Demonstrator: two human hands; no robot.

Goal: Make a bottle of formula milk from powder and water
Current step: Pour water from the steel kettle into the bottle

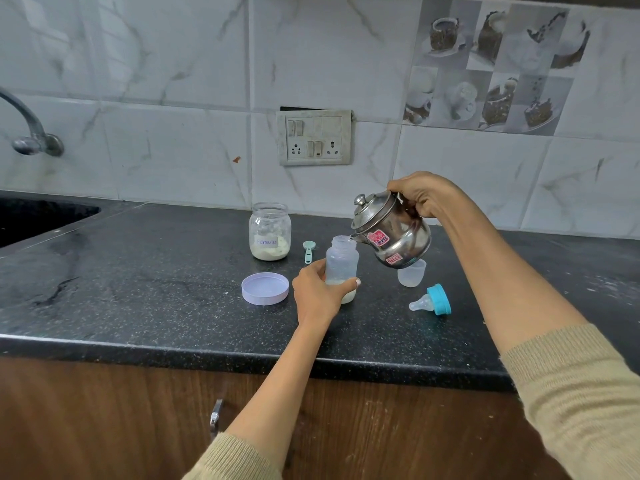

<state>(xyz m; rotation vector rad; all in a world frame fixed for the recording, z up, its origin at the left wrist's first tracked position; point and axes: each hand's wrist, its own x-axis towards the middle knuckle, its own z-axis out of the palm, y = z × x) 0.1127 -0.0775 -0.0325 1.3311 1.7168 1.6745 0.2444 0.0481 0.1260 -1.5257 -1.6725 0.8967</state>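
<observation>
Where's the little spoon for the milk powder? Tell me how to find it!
Look on the black counter, under the wall switches. Just right of the glass formula jar, left of the bottle, lies the spoon. It is the only mint-green thing there, small and flat.

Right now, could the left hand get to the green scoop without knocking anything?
Probably yes, once it lets go: the left hand grips the bottle, and the scoop lies just behind on bare counter.

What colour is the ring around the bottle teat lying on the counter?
Bright turquoise blue, seen in the head view: the ring holds a clear teat.
</observation>
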